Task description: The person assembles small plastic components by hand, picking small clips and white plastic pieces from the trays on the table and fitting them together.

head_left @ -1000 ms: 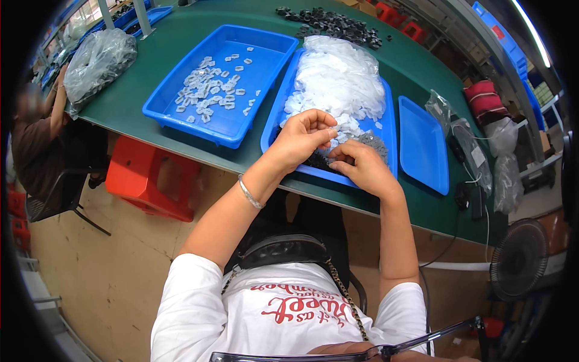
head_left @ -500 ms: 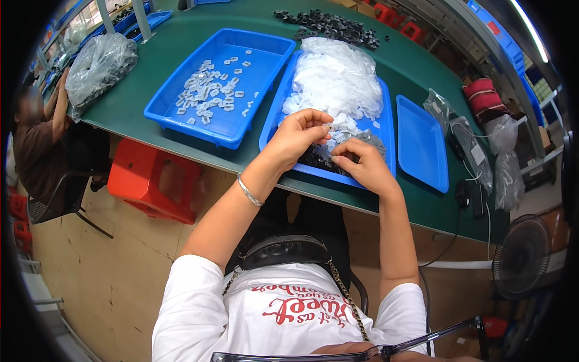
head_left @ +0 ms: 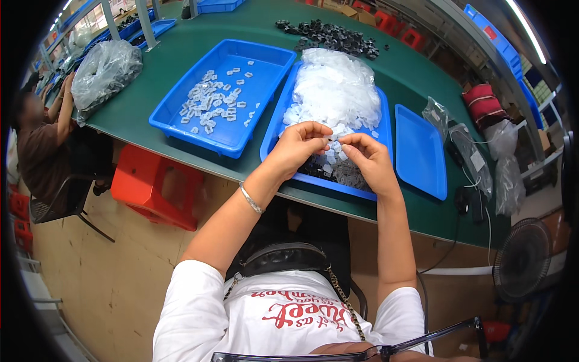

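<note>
My left hand (head_left: 300, 146) is pinched over the near part of a blue tray (head_left: 386, 130), holding a small whitish plastic piece at its fingertips. My right hand (head_left: 371, 160) has thumb and forefinger pressed together close beside it; what they hold is too small to make out. Beyond both hands, a big bag with a heap of white plastic pieces (head_left: 335, 81) fills the tray. Dark small parts (head_left: 351, 175) lie at its near end, partly hidden under my hands. To the left, a second blue tray (head_left: 259, 57) holds scattered translucent plastic pieces (head_left: 211, 99).
A shallow blue tray (head_left: 420, 151) lies to the right, near plastic bags and cables. Black parts (head_left: 329, 36) are piled at the back of the green table (head_left: 175, 54). A stuffed plastic bag (head_left: 108, 72) and a co-worker (head_left: 42, 139) are at left, above a red stool (head_left: 154, 187).
My right hand has risen from the dark parts at the tray's near end, bringing its fingertips up beside my left fingertips. My left hand stays pinched in nearly the same place.
</note>
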Available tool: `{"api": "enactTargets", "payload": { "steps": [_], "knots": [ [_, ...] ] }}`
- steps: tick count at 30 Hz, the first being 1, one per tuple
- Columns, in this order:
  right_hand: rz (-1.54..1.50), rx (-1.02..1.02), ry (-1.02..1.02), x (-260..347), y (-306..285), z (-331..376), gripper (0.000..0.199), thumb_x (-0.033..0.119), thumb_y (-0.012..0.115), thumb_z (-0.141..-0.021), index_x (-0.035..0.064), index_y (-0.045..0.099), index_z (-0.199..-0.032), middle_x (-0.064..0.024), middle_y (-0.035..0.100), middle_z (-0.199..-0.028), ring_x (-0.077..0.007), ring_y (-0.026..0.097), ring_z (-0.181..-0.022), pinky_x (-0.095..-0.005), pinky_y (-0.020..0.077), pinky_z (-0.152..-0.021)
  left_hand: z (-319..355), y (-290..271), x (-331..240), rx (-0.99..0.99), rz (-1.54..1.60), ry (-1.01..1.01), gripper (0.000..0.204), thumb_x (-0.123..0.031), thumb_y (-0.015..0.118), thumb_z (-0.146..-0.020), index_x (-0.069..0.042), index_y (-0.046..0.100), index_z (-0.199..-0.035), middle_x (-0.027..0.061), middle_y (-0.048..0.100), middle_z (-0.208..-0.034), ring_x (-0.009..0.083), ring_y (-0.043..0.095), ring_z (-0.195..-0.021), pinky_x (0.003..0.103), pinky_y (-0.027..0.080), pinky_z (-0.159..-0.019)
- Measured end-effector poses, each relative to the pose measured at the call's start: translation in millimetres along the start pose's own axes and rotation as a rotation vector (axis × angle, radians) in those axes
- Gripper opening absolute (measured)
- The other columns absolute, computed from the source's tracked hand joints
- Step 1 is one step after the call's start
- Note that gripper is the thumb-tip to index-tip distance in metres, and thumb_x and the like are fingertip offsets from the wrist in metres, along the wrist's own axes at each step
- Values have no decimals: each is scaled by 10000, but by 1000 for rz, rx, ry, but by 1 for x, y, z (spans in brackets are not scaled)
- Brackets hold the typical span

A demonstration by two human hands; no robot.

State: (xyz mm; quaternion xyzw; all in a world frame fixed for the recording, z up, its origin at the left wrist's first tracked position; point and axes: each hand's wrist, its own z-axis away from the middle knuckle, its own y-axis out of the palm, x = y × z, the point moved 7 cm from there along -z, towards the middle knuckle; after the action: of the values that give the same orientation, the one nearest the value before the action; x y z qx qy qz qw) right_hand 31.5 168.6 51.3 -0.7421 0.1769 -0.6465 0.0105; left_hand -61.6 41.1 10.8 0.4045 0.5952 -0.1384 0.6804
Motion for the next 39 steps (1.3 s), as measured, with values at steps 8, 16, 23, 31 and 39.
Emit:
{"api": "enactTargets", "payload": {
  "steps": [8, 16, 23, 31, 39],
  "knots": [
    [-31, -48, -41, -6, 2, -10, 160, 39, 624, -907, -4, 646, -1060, 16, 630, -908, -40, 547, -817, -187, 437, -726, -1, 1, 0, -29, -51, 37, 186, -15, 599, -874, 25, 603, -1056, 47, 632, -886, 109, 628, -783, 230, 515, -687],
    [93, -138, -170, 4, -3, -6, 186, 43, 617, -909, 10, 642, -1091, -19, 627, -917, -71, 558, -831, -212, 462, -747, -7, 8, -6, -43, -39, 10, 186, -1, 601, -871, 37, 592, -1053, 58, 628, -881, 125, 636, -796, 236, 526, -716],
    [-179, -263, -54, -8, -9, -5, 99, 58, 585, -932, -15, 630, -982, -60, 652, -895, -92, 588, -768, -223, 478, -703, -12, 9, 6, -92, 50, 14, 203, -2, 603, -872, 39, 584, -1070, 84, 641, -911, 150, 658, -832, 248, 544, -768],
    [-190, -130, 4, -18, -8, -11, 109, 97, 634, -912, 3, 628, -967, -52, 647, -847, -95, 594, -746, -226, 475, -684, -10, 11, 5, -88, 87, 33, 191, -5, 626, -873, 38, 580, -1053, 89, 643, -911, 160, 673, -832, 252, 551, -761],
    [-319, -58, 133, -31, -5, -14, 117, 100, 640, -904, -3, 627, -958, -41, 645, -808, -94, 594, -742, -226, 474, -695, -6, 16, 3, -56, 5, 75, 195, -2, 623, -881, 39, 578, -1066, 79, 636, -916, 145, 668, -834, 238, 550, -746]
  ]
}}
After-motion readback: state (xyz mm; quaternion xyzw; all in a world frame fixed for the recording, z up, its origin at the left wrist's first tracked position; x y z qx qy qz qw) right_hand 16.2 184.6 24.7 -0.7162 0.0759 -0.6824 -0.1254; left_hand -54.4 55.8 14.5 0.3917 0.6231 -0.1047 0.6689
